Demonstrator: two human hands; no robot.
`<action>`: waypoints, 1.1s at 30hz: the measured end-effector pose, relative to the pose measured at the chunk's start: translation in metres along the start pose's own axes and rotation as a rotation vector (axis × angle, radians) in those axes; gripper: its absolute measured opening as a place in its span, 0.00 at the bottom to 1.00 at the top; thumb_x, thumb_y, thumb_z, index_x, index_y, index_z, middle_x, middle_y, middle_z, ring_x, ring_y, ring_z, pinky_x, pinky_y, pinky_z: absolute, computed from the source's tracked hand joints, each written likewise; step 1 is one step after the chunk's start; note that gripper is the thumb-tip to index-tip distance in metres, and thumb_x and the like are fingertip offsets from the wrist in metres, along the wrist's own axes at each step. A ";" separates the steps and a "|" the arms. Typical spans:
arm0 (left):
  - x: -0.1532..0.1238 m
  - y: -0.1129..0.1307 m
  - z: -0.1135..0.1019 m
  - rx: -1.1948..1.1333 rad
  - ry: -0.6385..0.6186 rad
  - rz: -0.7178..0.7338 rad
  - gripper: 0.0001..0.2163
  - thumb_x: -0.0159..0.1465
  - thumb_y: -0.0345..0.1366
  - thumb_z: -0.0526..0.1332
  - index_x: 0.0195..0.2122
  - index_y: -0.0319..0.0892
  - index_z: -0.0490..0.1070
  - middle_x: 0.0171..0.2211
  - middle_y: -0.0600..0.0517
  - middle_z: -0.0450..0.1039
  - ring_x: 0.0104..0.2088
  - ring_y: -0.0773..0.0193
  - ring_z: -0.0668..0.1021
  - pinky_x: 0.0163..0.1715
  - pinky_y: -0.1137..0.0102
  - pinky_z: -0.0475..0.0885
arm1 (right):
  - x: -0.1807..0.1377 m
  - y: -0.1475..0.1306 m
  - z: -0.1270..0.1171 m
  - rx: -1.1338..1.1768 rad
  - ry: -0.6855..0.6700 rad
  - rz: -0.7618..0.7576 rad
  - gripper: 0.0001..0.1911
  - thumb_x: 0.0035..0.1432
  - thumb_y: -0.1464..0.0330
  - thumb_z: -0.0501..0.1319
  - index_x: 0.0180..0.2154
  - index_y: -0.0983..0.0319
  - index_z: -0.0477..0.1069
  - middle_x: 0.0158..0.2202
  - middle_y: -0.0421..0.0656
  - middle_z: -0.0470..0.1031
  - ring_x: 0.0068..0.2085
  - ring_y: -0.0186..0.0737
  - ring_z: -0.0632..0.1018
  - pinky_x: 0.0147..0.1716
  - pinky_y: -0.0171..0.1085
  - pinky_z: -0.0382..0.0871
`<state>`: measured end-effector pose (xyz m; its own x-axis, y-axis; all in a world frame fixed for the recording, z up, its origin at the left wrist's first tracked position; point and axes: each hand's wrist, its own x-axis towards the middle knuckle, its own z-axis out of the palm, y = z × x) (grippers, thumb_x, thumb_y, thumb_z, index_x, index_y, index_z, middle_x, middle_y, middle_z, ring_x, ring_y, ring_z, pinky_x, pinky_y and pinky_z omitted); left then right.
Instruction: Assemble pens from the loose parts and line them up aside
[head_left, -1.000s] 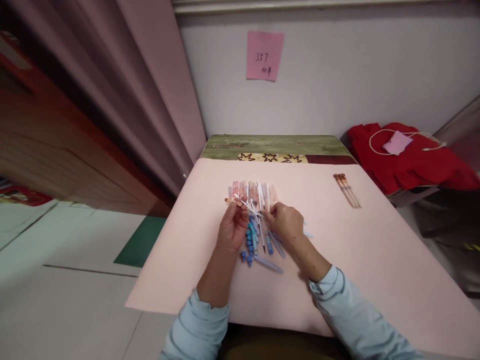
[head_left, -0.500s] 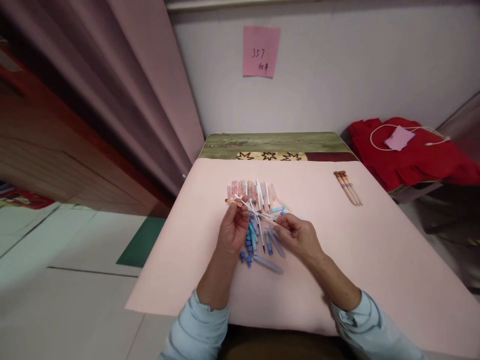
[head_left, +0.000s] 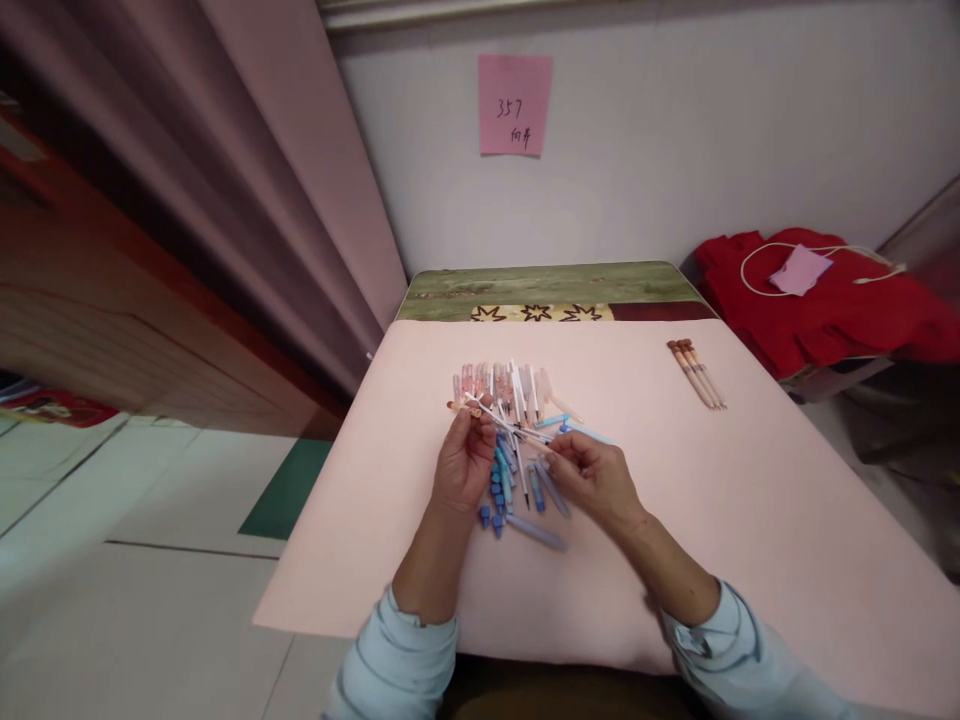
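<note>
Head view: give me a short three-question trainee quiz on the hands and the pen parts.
1. True or false: the brown-topped pens lie apart from the pile of pen parts on the pink sheet.
2. The small caps lying between the left hand and the right hand are: A blue, B green, C yellow.
3. Fill in the colour: both hands pinch the thin rod, which is ____.
Key: 1 true; 2 A; 3 white.
</note>
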<state>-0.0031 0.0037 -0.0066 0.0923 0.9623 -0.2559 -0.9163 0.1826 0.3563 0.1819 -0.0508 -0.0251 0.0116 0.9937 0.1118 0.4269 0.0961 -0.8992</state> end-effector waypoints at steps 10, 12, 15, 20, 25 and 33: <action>-0.001 -0.002 0.001 0.025 -0.019 0.003 0.09 0.68 0.26 0.53 0.35 0.34 0.73 0.38 0.45 0.77 0.30 0.73 0.77 0.29 0.80 0.75 | -0.001 0.000 0.003 0.064 -0.010 0.022 0.12 0.59 0.59 0.59 0.33 0.60 0.73 0.20 0.36 0.68 0.21 0.31 0.66 0.21 0.31 0.58; -0.001 -0.003 0.000 0.043 -0.021 -0.001 0.09 0.68 0.26 0.54 0.35 0.33 0.73 0.39 0.44 0.77 0.30 0.73 0.77 0.30 0.80 0.75 | -0.002 0.000 0.005 0.089 -0.021 0.030 0.12 0.59 0.58 0.59 0.33 0.60 0.73 0.20 0.37 0.68 0.21 0.32 0.66 0.20 0.31 0.59; -0.002 -0.004 0.000 0.058 -0.028 -0.009 0.08 0.67 0.26 0.54 0.35 0.33 0.73 0.39 0.44 0.77 0.30 0.73 0.77 0.30 0.80 0.75 | -0.002 -0.001 0.008 0.154 -0.056 0.066 0.14 0.59 0.56 0.60 0.35 0.60 0.72 0.21 0.38 0.72 0.21 0.32 0.69 0.21 0.31 0.61; -0.002 -0.002 0.000 0.053 -0.050 -0.005 0.08 0.67 0.26 0.55 0.36 0.33 0.73 0.38 0.45 0.77 0.30 0.73 0.77 0.29 0.80 0.75 | -0.002 -0.001 0.012 0.331 -0.120 0.148 0.15 0.57 0.55 0.61 0.35 0.60 0.71 0.24 0.40 0.76 0.23 0.35 0.75 0.21 0.32 0.65; -0.001 0.003 0.001 -0.006 -0.008 0.026 0.11 0.69 0.26 0.51 0.35 0.33 0.73 0.37 0.45 0.76 0.30 0.73 0.77 0.29 0.80 0.74 | -0.001 0.001 0.008 0.382 -0.118 0.176 0.14 0.58 0.57 0.61 0.34 0.61 0.73 0.24 0.40 0.76 0.23 0.34 0.74 0.22 0.31 0.65; -0.002 0.002 0.003 0.004 0.009 0.001 0.10 0.69 0.26 0.52 0.35 0.34 0.73 0.37 0.45 0.76 0.30 0.73 0.77 0.29 0.80 0.75 | 0.001 -0.003 0.000 0.287 -0.124 0.162 0.16 0.57 0.57 0.62 0.31 0.63 0.77 0.21 0.39 0.72 0.22 0.31 0.68 0.21 0.31 0.58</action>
<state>-0.0042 0.0031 -0.0025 0.0881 0.9607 -0.2633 -0.9150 0.1825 0.3598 0.1806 -0.0498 -0.0220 -0.0590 0.9952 -0.0786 0.1568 -0.0685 -0.9853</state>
